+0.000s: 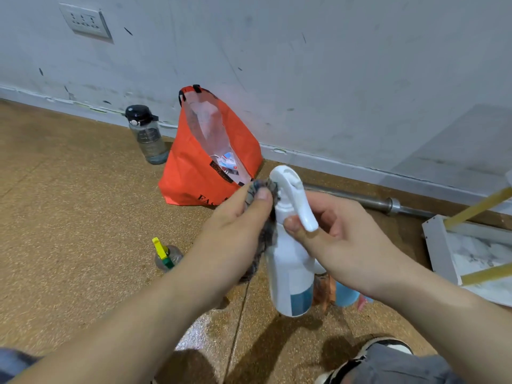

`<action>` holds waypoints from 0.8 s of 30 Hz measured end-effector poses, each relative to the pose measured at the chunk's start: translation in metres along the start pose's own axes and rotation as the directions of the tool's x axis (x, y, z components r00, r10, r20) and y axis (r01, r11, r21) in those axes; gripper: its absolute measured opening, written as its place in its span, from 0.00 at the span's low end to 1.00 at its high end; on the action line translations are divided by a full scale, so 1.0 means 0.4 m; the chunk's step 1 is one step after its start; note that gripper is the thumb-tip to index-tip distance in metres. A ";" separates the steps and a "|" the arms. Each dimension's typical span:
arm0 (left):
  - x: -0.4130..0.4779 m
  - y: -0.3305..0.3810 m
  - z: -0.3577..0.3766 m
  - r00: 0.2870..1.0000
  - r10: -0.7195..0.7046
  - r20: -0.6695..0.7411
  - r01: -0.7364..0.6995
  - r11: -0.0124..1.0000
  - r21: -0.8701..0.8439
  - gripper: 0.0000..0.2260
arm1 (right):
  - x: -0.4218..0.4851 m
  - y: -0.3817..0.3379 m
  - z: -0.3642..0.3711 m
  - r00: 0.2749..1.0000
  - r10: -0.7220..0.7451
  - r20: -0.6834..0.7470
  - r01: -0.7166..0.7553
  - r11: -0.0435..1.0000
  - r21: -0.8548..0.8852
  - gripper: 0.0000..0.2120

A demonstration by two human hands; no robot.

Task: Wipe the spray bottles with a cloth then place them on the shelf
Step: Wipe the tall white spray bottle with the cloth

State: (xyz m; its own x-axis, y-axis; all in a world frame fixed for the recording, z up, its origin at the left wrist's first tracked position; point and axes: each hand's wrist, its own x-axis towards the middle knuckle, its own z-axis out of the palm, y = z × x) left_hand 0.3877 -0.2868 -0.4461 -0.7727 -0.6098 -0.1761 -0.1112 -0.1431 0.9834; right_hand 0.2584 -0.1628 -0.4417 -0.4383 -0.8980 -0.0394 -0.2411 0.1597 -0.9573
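Note:
A white spray bottle [291, 267] with a blue label is held upright above the floor. My right hand [340, 242] grips its neck just under the trigger, thumb in front. My left hand [238, 231] pinches a dark grey cloth [263, 217] against the left side of the bottle's head and neck. A clear spray bottle with a yellow and green nozzle [166, 257] stands on the floor to the left. Behind my right wrist, a blue bottle [346, 296] is partly hidden. At the right edge sits the white shelf [440, 245] with a marble-patterned board.
An orange bag [194, 173] leans against the grey wall, with a dark-capped water bottle [146, 137] to its left. A metal bar [374, 202] lies along the wall base. Yellow rods [482, 206] cross the shelf. My shoe [388, 346] is at bottom right.

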 end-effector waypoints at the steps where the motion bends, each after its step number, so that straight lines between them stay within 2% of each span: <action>1: 0.003 0.007 0.000 1.000 -0.019 -0.001 0.019 0.999 -0.028 0.09 | 0.002 -0.002 0.000 1.000 0.013 0.004 -0.013 1.000 0.012 0.08; 4: -0.045 -0.006 0.030 0.999 0.050 0.004 -0.051 0.998 0.027 0.12 | 0.013 -0.004 0.000 0.997 0.067 -0.041 -0.062 0.993 0.104 0.07; 6: -0.097 -0.015 0.063 0.994 0.106 0.020 -0.107 0.985 0.134 0.15 | 0.018 0.002 -0.004 0.992 0.087 -0.087 -0.079 0.993 0.084 0.12; 8: -0.102 -0.018 0.073 0.992 0.128 0.017 -0.129 0.982 0.140 0.17 | 0.018 0.006 -0.002 0.993 0.078 -0.088 -0.074 0.996 0.052 0.13; 10: -0.057 -0.028 0.056 0.995 0.089 -0.033 -0.086 0.992 0.091 0.13 | 0.014 0.004 0.007 0.997 0.042 -0.059 -0.041 0.999 0.006 0.10; 12: -0.013 -0.020 0.037 0.995 -0.007 -0.103 0.011 0.999 0.039 0.13 | 0.010 0.001 0.020 0.997 0.030 -0.067 -0.031 0.999 -0.020 0.07; 14: -0.012 -0.027 0.036 0.996 -0.066 -0.057 0.066 0.998 -0.010 0.13 | 0.015 0.006 0.023 0.991 0.067 -0.119 -0.064 0.997 0.031 0.06; 17: -0.056 -0.023 0.059 0.989 -0.131 0.064 0.135 0.989 -0.060 0.14 | 0.037 0.024 -0.005 0.945 0.216 -0.246 -0.176 0.969 0.175 0.05; 19: -0.043 -0.019 0.044 0.986 -0.164 0.003 0.163 0.974 -0.159 0.15 | 0.049 0.029 -0.025 0.916 0.282 -0.284 -0.218 0.947 0.234 0.05; 21: -0.012 -0.020 0.016 0.973 -0.195 -0.122 0.168 0.965 -0.202 0.16 | 0.055 0.028 -0.034 0.904 0.302 -0.304 -0.229 0.940 0.253 0.06; 24: 0.000 -0.031 0.007 0.956 -0.207 -0.210 0.177 0.972 -0.153 0.22 | 0.058 0.024 -0.040 0.901 0.311 -0.303 -0.233 0.935 0.266 0.09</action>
State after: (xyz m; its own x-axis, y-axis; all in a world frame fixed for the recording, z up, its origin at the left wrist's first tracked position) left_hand 0.3872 -0.2828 -0.4580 -0.5843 -0.7167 -0.3807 -0.1489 -0.3665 0.9184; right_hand 0.2320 -0.1754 -0.4472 -0.7324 -0.6347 -0.2463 0.1072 0.2497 -0.9624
